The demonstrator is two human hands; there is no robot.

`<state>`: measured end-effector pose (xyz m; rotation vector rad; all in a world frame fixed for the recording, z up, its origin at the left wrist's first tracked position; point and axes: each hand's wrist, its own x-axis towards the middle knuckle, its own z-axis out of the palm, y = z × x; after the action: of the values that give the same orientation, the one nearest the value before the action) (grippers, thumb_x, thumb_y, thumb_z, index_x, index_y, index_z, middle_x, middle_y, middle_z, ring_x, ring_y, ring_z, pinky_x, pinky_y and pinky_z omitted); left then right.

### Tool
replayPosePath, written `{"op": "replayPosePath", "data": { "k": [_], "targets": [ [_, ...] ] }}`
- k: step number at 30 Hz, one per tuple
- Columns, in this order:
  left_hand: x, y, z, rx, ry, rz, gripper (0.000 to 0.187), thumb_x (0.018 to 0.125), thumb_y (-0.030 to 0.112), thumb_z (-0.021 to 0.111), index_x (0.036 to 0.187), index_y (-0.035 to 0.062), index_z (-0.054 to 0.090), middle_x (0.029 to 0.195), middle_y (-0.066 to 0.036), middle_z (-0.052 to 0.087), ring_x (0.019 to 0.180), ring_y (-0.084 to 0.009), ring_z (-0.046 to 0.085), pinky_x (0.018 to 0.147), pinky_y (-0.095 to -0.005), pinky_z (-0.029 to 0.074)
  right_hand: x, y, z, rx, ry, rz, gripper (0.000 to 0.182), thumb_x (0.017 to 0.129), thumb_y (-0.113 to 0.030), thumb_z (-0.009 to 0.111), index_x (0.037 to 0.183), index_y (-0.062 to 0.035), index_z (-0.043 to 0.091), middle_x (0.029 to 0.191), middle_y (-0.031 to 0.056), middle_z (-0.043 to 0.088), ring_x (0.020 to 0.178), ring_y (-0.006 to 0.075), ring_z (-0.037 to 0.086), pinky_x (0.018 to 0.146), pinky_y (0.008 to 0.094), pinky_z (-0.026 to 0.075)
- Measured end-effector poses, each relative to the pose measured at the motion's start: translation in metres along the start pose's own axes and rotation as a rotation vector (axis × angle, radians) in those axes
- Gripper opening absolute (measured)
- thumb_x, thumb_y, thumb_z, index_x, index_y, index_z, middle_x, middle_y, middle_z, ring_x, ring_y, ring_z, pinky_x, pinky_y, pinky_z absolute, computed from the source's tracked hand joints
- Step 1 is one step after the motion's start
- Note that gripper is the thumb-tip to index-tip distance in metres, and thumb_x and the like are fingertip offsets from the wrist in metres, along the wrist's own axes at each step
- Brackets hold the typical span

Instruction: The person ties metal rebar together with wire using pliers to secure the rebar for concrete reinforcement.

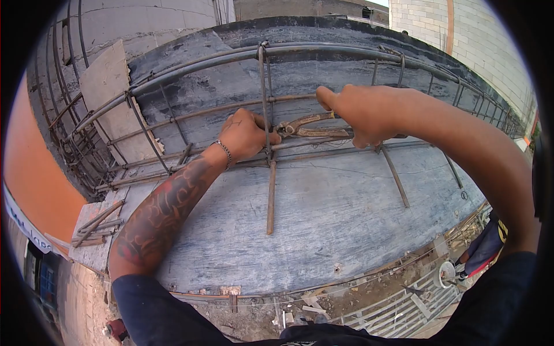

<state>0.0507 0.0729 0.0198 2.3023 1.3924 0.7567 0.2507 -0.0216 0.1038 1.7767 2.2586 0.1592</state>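
A long cage of steel bars [202,65] runs across the view above a grey board [334,213]. My right hand [360,112] is closed around the handles of rusty pincers [311,126], whose jaws point left toward an upright bar of the cage. My left hand [245,135] is closed at that same upright bar, its fingertips close to the jaws. Whatever lies between those fingertips is too small to make out. A short bar [271,199] extends down over the board just below the hands.
Short bar pieces [98,228] lie at the board's left end. A pale rough sheet [112,104] leans behind the cage. Far below are a metal grating [398,311], a white bucket [446,274], scattered debris, and parts of other people at lower right and lower left.
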Motion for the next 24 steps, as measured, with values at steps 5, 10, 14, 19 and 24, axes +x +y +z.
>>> {"op": "replayPosePath", "data": {
  "k": [5,10,14,19,24],
  "targets": [
    [0.002,-0.002,0.000,0.009,0.000,0.015,0.027,0.071,0.025,0.077,0.084,0.0014,0.073,0.078,-0.013,0.069,0.075,-0.0216,0.065,0.075,-0.0329,0.050,-0.003,0.001,0.023,-0.501,0.321,-0.169,0.042,0.083,-0.011,0.063,0.121,-0.0061,0.047,0.102,0.0176,0.060,0.094,0.0271,0.063,0.075,0.0374,0.053],
    [0.002,-0.002,-0.001,0.012,-0.009,-0.001,0.028,0.070,0.025,0.077,0.085,0.0016,0.073,0.078,-0.014,0.069,0.076,-0.0218,0.065,0.076,-0.0328,0.049,-0.008,0.021,0.046,-1.070,0.806,-0.218,0.033,0.088,-0.018,0.057,0.118,-0.0055,0.056,0.100,0.0139,0.063,0.082,0.0258,0.065,0.069,0.0327,0.053],
    [0.000,-0.002,0.001,0.002,-0.001,0.031,0.028,0.070,0.025,0.077,0.086,0.0025,0.073,0.078,-0.014,0.069,0.076,-0.0223,0.065,0.076,-0.0334,0.049,-0.004,0.014,0.032,-0.622,0.277,-0.007,0.031,0.094,-0.024,0.049,0.113,-0.0027,0.059,0.084,0.0140,0.065,0.068,0.0214,0.065,0.063,0.0341,0.053],
    [0.003,-0.005,0.002,0.007,-0.025,0.033,0.028,0.071,0.024,0.077,0.087,0.0017,0.073,0.080,-0.014,0.069,0.076,-0.0230,0.065,0.076,-0.0335,0.049,-0.007,-0.002,-0.003,0.104,-0.038,0.102,0.058,0.099,-0.038,0.038,0.066,0.0063,0.058,0.065,0.0112,0.062,0.055,0.0216,0.064,0.058,0.0353,0.054],
    [0.000,-0.001,0.001,-0.006,-0.016,0.012,0.030,0.072,0.024,0.076,0.086,-0.0014,0.072,0.079,-0.015,0.068,0.077,-0.0230,0.065,0.074,-0.0331,0.050,0.005,0.015,-0.016,0.393,-0.247,0.162,0.052,0.100,-0.037,0.029,0.093,0.0064,0.056,0.063,0.0061,0.053,0.050,0.0131,0.056,0.048,0.0297,0.053]
  ]
}}
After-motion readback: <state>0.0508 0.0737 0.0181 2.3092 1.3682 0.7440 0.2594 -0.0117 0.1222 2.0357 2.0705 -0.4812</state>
